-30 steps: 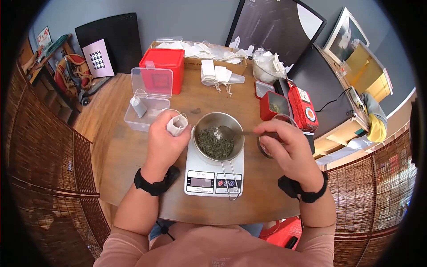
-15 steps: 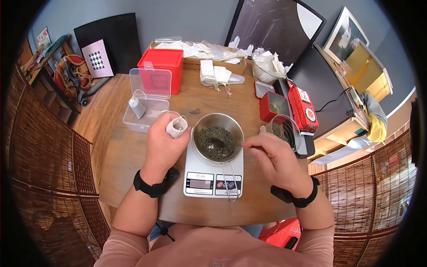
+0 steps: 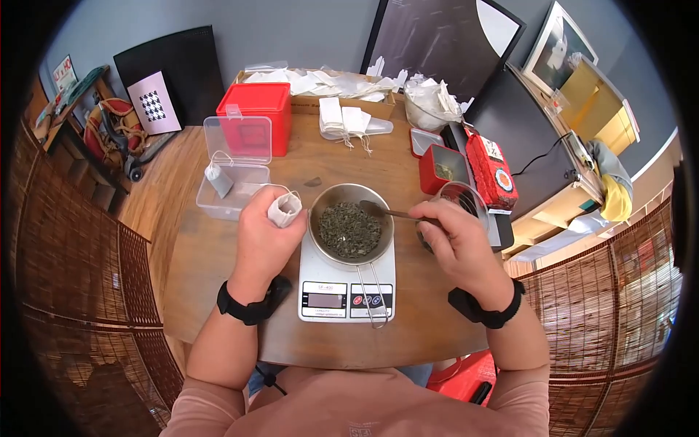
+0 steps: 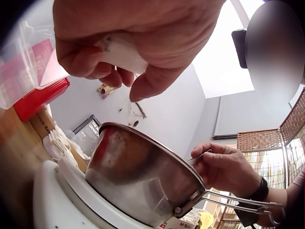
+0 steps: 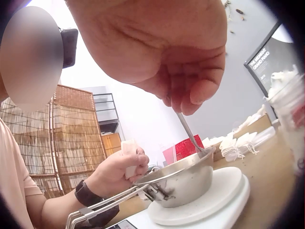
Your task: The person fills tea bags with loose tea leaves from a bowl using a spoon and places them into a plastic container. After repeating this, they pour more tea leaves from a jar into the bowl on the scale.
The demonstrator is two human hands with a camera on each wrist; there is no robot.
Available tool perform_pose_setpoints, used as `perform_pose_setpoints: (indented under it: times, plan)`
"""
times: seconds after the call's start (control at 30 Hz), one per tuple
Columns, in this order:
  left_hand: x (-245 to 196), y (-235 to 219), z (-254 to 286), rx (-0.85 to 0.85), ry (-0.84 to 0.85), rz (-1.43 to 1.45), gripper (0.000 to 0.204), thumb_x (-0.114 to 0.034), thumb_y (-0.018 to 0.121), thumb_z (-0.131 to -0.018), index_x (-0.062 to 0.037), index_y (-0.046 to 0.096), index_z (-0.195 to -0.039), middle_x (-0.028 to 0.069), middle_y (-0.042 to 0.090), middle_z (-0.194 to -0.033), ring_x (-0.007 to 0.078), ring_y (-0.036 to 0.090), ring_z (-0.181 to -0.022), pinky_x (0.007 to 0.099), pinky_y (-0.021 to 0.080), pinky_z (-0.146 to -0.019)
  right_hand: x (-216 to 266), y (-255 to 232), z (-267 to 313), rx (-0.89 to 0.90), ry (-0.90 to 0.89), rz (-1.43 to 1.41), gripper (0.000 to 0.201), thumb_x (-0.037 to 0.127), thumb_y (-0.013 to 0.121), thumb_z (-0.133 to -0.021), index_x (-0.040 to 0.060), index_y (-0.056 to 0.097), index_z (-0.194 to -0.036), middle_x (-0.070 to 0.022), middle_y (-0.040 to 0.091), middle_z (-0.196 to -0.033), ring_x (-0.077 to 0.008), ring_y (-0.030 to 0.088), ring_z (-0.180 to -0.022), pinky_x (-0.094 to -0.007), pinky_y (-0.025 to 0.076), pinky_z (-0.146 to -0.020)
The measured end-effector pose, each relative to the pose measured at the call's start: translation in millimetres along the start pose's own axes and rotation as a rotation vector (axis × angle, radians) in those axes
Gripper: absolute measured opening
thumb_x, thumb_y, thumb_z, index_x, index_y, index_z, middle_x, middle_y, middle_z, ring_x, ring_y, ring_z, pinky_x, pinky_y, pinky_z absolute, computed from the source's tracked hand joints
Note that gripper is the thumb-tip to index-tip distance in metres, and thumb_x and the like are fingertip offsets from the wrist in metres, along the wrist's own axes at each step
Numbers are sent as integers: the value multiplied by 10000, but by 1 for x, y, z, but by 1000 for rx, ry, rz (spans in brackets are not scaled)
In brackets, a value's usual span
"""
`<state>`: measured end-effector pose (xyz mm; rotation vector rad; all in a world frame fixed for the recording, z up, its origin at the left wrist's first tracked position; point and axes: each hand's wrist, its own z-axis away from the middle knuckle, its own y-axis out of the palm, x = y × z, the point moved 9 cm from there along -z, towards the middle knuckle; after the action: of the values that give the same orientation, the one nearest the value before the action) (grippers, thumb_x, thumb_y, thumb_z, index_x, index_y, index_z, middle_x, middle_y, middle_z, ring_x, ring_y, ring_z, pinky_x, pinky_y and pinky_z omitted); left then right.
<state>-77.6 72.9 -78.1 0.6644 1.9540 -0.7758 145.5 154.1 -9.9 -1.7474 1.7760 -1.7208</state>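
Observation:
A steel pan (image 3: 316, 234) holding dark dried leaves (image 3: 349, 230) stands on a white kitchen scale (image 3: 309, 273). Just left of the pan, the left hand (image 3: 262, 237) grips a small white cloth bag (image 3: 285, 209), its mouth open upward; the bag (image 4: 125, 55) is partly covered by the fingers in the left wrist view. The right hand (image 3: 462, 240) pinches the handle of a metal spoon (image 3: 397, 213) whose bowl is at the pan's upper right inside edge. In the right wrist view the spoon (image 5: 187, 128) slants down from the fingertips to the rim.
An open clear box (image 3: 211, 198) with a filled bag (image 3: 219, 180) is at left. Behind stand a red box (image 3: 255, 109), a carton of white bags (image 3: 306, 104) and flat bags (image 3: 342, 116). At right are a red tin (image 3: 431, 171), a glass jar (image 3: 470, 195) and a red packet (image 3: 491, 171).
The spoon has dipped into the leaves and moved back to the pan's upper right edge. White bits on the leaves have mostly gone from sight. The head view has shifted slightly.

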Motion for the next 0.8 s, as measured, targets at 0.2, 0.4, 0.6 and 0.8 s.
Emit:
perform_pose_setpoints:
  times: [0.2, 0.4, 0.6, 0.8]
  plan:
    - [-4, 2, 1, 20, -4, -32, 176, -23, 682, -696, 3, 544, -803, 95, 577, -754, 194, 549, -678, 306, 450, -641, -27, 13, 12, -39, 156, -263, 156, 21, 537, -871, -4, 593, -1015, -82, 599, -827, -170, 571, -719, -291, 464, -656]
    - [-3, 5, 3, 32, -20, -27, 172, -25, 678, -700, 3, 542, -802, 78, 566, -743, 173, 537, -684, 296, 446, -645, -58, 39, 22, -62, 440, -763, 185, 79, 491, -927, -26, 574, -1055, -59, 616, -828, -86, 571, -680, -215, 473, -593]
    - [-7, 6, 4, 28, -31, -33, 170, -41, 675, -711, -3, 542, -808, 49, 556, -732, 133, 523, -686, 286, 443, -643, -68, 45, 25, -101, 514, -921, 176, 89, 487, -939, -12, 562, -1063, -67, 613, -823, -108, 588, -670, -231, 482, -556]
    - [-11, 8, 1, 26, -43, -6, 185, -57, 676, -717, -7, 546, -838, 37, 557, -723, 114, 511, -674, 278, 442, -630, -75, 36, 34, -172, 591, -1060, 167, 114, 478, -947, 1, 557, -1040, -64, 599, -797, -119, 577, -646, -231, 468, -537]
